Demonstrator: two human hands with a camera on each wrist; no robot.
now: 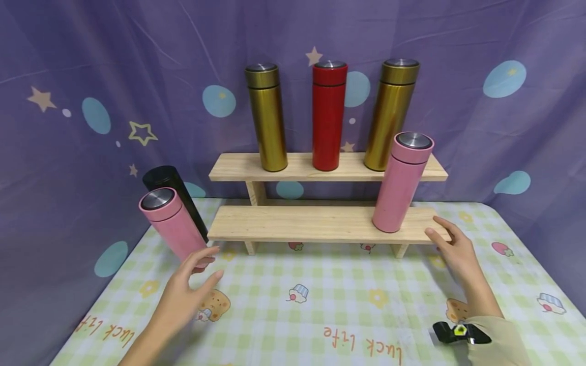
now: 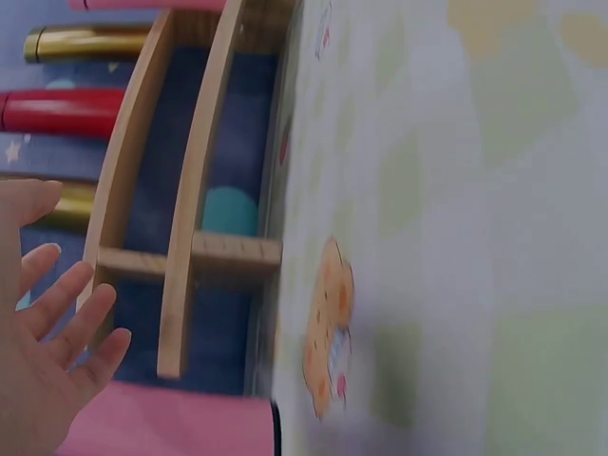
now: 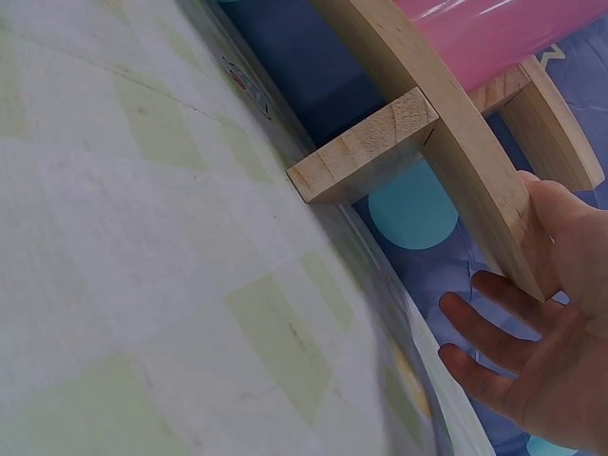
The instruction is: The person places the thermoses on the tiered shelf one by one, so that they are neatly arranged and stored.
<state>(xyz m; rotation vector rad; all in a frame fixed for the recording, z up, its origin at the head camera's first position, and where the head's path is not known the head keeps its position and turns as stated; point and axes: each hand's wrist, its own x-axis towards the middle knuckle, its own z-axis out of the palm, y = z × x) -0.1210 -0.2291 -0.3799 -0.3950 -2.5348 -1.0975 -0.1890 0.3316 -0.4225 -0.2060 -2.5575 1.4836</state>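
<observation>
My left hand (image 1: 185, 284) is beside a pink thermos bottle (image 1: 171, 223), its fingers spread and loosely bent. In the left wrist view that bottle (image 2: 176, 418) lies just beyond the fingertips; contact is unclear. A black bottle (image 1: 192, 206) stands partly hidden behind it. At the right end of the lower wooden shelf (image 1: 293, 223) is my right hand (image 1: 460, 254), thumb and fingers apart around the corner. The right wrist view shows the thumb against or close to the shelf end (image 3: 518, 242). Another pink bottle (image 1: 400, 188) stands upright on this shelf, left of that hand.
On the upper shelf (image 1: 297, 165) stand a gold bottle (image 1: 270, 122), a red bottle (image 1: 328, 117) and a second gold bottle (image 1: 393, 112). A green checked tablecloth (image 1: 329, 305) lies under the stand, with a purple curtain (image 1: 293, 30) behind.
</observation>
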